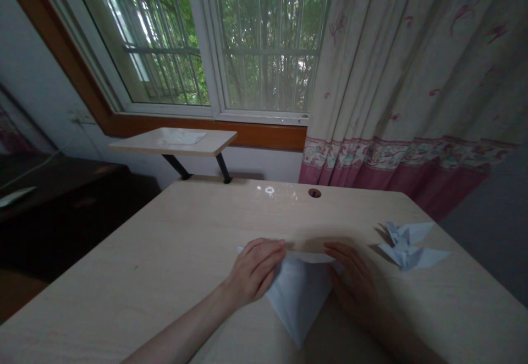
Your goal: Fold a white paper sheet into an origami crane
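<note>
A white sheet of paper (pixel 303 292), folded into a triangle, lies on the table with one point towards me. Its far edge shows a narrow raised strip. My left hand (pixel 258 268) is closed over the left corner, fingers together, and a small tip of paper pokes out beyond it. At the right corner, my right hand (pixel 355 276) holds the paper between thumb and fingers; the exact grip is partly in shadow. Two folded paper cranes (pixel 408 248) sit close together to the right of my right hand.
The pale wooden table (pixel 185 243) has a round cable hole (pixel 314 193) near its back edge. A small raised shelf (pixel 144 143) at the back left carries white paper (pixel 181 136). Behind are a barred window (pixel 264 39) and a curtain (pixel 391 78). A dark desk (pixel 61 188) stands left.
</note>
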Demonstrator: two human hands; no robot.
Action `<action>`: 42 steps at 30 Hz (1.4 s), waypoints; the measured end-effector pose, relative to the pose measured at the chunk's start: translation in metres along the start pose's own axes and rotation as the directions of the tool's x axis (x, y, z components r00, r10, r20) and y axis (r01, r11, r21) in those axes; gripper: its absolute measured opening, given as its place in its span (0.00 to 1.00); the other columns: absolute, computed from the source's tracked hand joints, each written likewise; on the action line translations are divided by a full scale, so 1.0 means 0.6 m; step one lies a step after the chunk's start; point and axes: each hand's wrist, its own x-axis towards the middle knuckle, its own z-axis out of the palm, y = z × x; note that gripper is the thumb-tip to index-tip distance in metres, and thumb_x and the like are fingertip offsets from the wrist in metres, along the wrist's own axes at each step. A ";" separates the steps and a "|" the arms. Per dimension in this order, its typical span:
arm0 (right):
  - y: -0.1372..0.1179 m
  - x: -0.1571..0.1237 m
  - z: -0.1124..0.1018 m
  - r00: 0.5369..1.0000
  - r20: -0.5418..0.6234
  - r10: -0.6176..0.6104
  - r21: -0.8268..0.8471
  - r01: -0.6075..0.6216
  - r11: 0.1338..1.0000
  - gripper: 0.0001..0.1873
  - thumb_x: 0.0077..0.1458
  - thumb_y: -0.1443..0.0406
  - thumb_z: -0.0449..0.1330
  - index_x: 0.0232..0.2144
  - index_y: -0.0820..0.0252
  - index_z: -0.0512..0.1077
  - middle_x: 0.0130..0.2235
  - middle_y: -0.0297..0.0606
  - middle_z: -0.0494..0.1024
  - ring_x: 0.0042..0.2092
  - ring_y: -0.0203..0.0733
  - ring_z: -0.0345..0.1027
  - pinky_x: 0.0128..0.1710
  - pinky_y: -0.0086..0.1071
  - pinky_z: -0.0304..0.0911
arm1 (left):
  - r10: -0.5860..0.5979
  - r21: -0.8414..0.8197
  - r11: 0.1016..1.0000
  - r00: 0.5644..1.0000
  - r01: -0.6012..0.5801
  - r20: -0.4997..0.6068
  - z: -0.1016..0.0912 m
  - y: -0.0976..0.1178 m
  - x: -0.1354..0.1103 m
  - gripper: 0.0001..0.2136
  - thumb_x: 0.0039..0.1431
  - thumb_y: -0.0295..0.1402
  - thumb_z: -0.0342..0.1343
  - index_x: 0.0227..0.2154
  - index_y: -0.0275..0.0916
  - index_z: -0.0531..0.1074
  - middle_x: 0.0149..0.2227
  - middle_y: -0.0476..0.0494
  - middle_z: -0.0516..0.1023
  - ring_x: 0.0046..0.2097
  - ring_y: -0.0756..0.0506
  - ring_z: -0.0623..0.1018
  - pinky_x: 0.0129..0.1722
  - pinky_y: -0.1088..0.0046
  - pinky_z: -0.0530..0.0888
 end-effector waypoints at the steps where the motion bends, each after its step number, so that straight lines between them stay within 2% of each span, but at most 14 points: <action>1: 0.000 -0.001 0.001 0.999 -0.026 0.018 0.000 -0.018 1.000 0.15 0.65 0.67 0.54 0.54 0.54 0.67 0.51 0.44 0.78 0.54 0.48 0.72 0.52 0.46 0.71 | 0.002 0.010 1.000 1.000 -0.002 -0.017 0.001 -0.001 -0.001 0.16 0.70 0.26 0.47 0.59 0.34 0.65 0.52 0.34 0.78 0.54 0.43 0.76 0.53 0.63 0.75; 4: 0.001 -0.003 0.005 0.994 -0.101 0.031 -0.001 -0.031 1.000 0.09 0.66 0.67 0.54 0.48 0.54 0.68 0.49 0.44 0.77 0.52 0.48 0.73 0.50 0.46 0.72 | 0.010 0.062 0.998 0.999 -0.006 -0.051 0.004 -0.003 -0.002 0.12 0.71 0.27 0.48 0.54 0.37 0.69 0.50 0.37 0.79 0.53 0.43 0.76 0.51 0.64 0.75; 8: 0.001 0.000 0.008 0.998 -0.065 0.009 -0.084 -0.015 0.996 0.08 0.67 0.67 0.51 0.44 0.53 0.69 0.49 0.44 0.76 0.51 0.48 0.72 0.50 0.45 0.72 | -0.048 0.149 0.988 0.999 0.045 0.016 0.006 -0.004 -0.002 0.10 0.70 0.27 0.48 0.48 0.41 0.72 0.51 0.39 0.78 0.54 0.43 0.76 0.52 0.62 0.75; 13: 0.004 0.005 0.010 1.000 -0.024 0.004 -0.131 -0.008 0.991 0.11 0.67 0.66 0.52 0.48 0.53 0.71 0.53 0.45 0.73 0.55 0.50 0.69 0.52 0.46 0.70 | -0.148 0.182 0.974 0.987 0.134 0.067 0.009 -0.004 -0.001 0.13 0.65 0.24 0.48 0.48 0.38 0.72 0.58 0.34 0.71 0.58 0.37 0.72 0.54 0.54 0.73; 17: 0.008 0.004 0.018 0.999 0.011 0.047 -0.135 -0.045 0.990 0.14 0.66 0.66 0.52 0.52 0.52 0.70 0.58 0.44 0.70 0.57 0.51 0.66 0.55 0.49 0.68 | -0.205 0.214 0.960 0.974 0.181 0.098 0.011 -0.005 -0.002 0.15 0.64 0.23 0.48 0.50 0.39 0.71 0.60 0.34 0.67 0.59 0.36 0.69 0.56 0.52 0.71; 21: 0.011 -0.001 0.029 0.991 0.088 0.096 -0.148 -0.082 0.986 0.19 0.66 0.64 0.51 0.58 0.50 0.66 0.64 0.43 0.63 0.63 0.53 0.59 0.59 0.52 0.63 | -0.263 0.243 0.943 0.955 0.225 0.136 0.015 -0.006 -0.004 0.18 0.64 0.22 0.48 0.55 0.41 0.69 0.63 0.35 0.62 0.63 0.35 0.65 0.59 0.50 0.68; 26: 0.017 -0.008 0.041 0.987 0.116 0.109 -0.187 -0.086 0.979 0.20 0.66 0.62 0.51 0.59 0.52 0.64 0.66 0.46 0.59 0.65 0.56 0.55 0.60 0.55 0.60 | -0.338 0.283 0.917 0.923 0.280 0.182 0.021 -0.006 -0.008 0.21 0.63 0.21 0.48 0.58 0.41 0.66 0.66 0.34 0.57 0.66 0.33 0.59 0.62 0.46 0.64; 30: 0.023 -0.012 0.047 0.986 0.142 0.093 -0.222 -0.060 0.973 0.21 0.66 0.62 0.51 0.59 0.53 0.64 0.67 0.46 0.59 0.66 0.56 0.54 0.61 0.54 0.58 | -0.405 0.322 0.892 0.878 0.318 0.255 0.025 -0.008 -0.011 0.22 0.62 0.23 0.48 0.59 0.40 0.65 0.68 0.33 0.55 0.68 0.32 0.56 0.64 0.42 0.60; 34: 0.025 -0.014 0.051 0.980 0.162 0.115 -0.271 -0.068 0.960 0.19 0.65 0.62 0.52 0.56 0.53 0.68 0.66 0.45 0.62 0.66 0.56 0.55 0.62 0.54 0.57 | -0.449 0.335 0.881 0.814 0.334 0.369 0.029 -0.013 -0.016 0.20 0.64 0.24 0.47 0.58 0.39 0.66 0.69 0.34 0.57 0.70 0.33 0.54 0.66 0.39 0.55; 42: 0.030 -0.021 0.052 0.961 0.178 0.213 -0.415 -0.123 0.902 0.20 0.67 0.56 0.51 0.53 0.57 0.73 0.63 0.48 0.68 0.63 0.61 0.60 0.60 0.56 0.58 | -0.414 0.235 0.909 0.697 0.343 0.585 0.031 -0.021 -0.021 0.19 0.69 0.31 0.47 0.62 0.40 0.65 0.68 0.40 0.61 0.69 0.41 0.61 0.68 0.52 0.59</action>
